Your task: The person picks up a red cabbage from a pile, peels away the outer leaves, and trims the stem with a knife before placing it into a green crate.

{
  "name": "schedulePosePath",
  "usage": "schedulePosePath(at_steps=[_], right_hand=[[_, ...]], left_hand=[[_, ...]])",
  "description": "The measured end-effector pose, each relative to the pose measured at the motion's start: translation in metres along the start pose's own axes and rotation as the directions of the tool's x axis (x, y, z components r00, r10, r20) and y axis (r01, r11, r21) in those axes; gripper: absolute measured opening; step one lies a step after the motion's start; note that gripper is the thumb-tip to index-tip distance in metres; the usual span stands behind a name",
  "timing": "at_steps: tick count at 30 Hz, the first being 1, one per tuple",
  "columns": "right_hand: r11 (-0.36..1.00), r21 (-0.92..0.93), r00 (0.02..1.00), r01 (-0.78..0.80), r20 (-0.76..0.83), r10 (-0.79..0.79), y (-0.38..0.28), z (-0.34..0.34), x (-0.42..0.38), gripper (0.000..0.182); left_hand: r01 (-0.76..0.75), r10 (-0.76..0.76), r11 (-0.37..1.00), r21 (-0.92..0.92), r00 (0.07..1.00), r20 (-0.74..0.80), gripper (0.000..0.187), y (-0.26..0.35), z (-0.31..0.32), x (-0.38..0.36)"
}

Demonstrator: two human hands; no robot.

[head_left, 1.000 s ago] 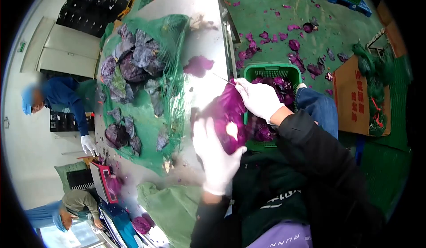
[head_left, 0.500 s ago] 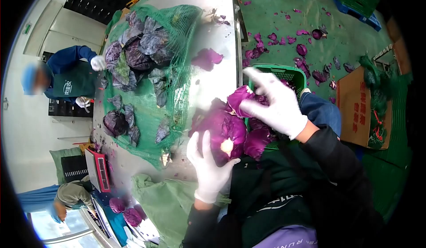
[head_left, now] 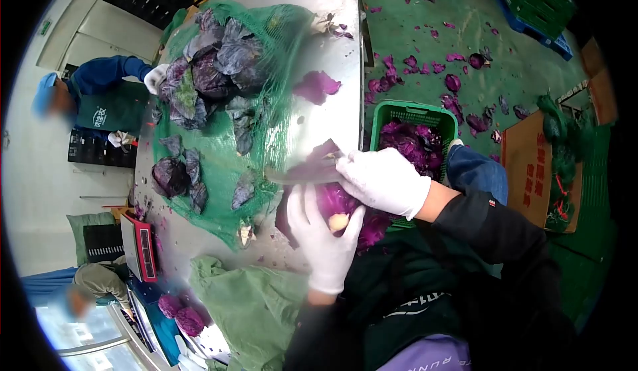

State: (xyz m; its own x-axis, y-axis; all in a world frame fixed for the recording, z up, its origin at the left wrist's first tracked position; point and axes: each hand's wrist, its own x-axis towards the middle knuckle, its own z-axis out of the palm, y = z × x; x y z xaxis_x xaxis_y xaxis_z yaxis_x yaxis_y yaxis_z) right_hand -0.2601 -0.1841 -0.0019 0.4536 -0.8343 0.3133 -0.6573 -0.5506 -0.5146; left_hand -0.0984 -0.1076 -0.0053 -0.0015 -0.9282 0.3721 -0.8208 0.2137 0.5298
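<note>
A purple cabbage (head_left: 334, 200) with a pale cut stem rests at the metal table's near edge. My left hand (head_left: 322, 238), in a white glove, grips it from the near side, thumb beside the stem. In my white-gloved right hand (head_left: 385, 182) is a knife (head_left: 306, 172), its blurred blade lying across the far side of the cabbage, its handle hidden by the fingers. Loose purple leaves (head_left: 373, 231) lie beside the cabbage. Just beyond the right hand stands a green basket (head_left: 415, 107) holding purple leaves.
Green netting (head_left: 276, 72) with dark cabbages (head_left: 212, 79) covers the table's far side, where a co-worker (head_left: 100, 98) stands. Green cloth (head_left: 246, 304) lies near left, a red scale (head_left: 145, 251) beyond it. Another person (head_left: 100, 281) is at lower left. A cardboard box (head_left: 525, 172) stands right.
My right hand has let go of the purple leaf and now holds a knife over the cabbage. My left hand has shifted slightly right around the cabbage. The basket's leaves are uncovered.
</note>
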Motion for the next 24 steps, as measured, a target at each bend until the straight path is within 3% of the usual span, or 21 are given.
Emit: schedulePosePath(at_steps=[4,6,7,8,10,11,13,16,17,20,22,24], right_hand=[[0.958,-0.021,0.957,-0.285,-0.068,0.283,0.042,0.003,0.018,0.018],[0.853,0.298,0.891,-0.428,-0.019,0.453,0.055,-0.003,0.019,0.033],[0.827,0.366,0.898,-0.426,0.059,0.437,0.052,-0.007,0.016,0.039],[0.882,0.360,0.953,-0.304,0.136,0.272,0.043,-0.015,0.017,0.056],[0.899,0.372,0.925,-0.231,0.370,0.084,0.015,-0.029,0.020,0.070],[0.949,0.243,0.910,-0.199,0.407,0.086,0.006,-0.021,0.020,0.087],[0.966,0.136,0.848,-0.221,0.515,0.122,0.002,-0.021,0.032,0.085],[0.947,0.167,0.836,-0.275,0.527,0.150,0.004,-0.020,0.047,0.074],[0.955,0.197,0.879,-0.222,0.465,0.108,0.007,-0.016,0.048,0.069],[0.993,0.062,0.865,-0.102,0.498,0.057,-0.003,-0.025,0.055,0.066],[0.999,0.000,0.858,-0.052,0.512,0.045,0.000,-0.018,0.061,0.051],[0.998,0.009,0.915,0.061,0.398,-0.060,0.007,-0.008,0.059,0.042]], left_hand=[[0.001,-0.001,0.999,-0.033,1.000,0.022,0.088,-0.004,0.000,0.003],[0.025,-0.024,0.999,0.033,1.000,-0.018,0.086,-0.005,-0.007,0.002],[0.051,-0.049,0.996,0.078,0.998,-0.028,0.086,-0.002,-0.012,0.000],[0.092,-0.088,0.988,0.126,0.995,-0.037,0.085,0.000,-0.015,-0.004],[0.049,-0.048,0.982,0.182,0.999,-0.008,0.080,0.001,-0.017,-0.012],[0.008,-0.016,0.976,0.216,0.999,0.037,0.078,0.002,-0.018,-0.014],[-0.119,0.111,0.940,0.319,0.993,0.045,0.073,0.002,-0.016,-0.013],[-0.068,0.072,0.954,0.292,0.997,0.000,0.079,0.003,-0.011,-0.014],[-0.016,-0.005,0.945,0.327,0.998,0.063,0.088,0.007,-0.012,-0.015],[-0.001,-0.014,0.949,0.314,0.999,0.044,0.093,0.006,-0.005,-0.012],[-0.023,0.008,0.955,0.296,0.999,0.052,0.099,-0.003,-0.003,-0.007],[-0.055,0.036,0.951,0.304,0.997,0.067,0.099,-0.008,-0.004,-0.002]])
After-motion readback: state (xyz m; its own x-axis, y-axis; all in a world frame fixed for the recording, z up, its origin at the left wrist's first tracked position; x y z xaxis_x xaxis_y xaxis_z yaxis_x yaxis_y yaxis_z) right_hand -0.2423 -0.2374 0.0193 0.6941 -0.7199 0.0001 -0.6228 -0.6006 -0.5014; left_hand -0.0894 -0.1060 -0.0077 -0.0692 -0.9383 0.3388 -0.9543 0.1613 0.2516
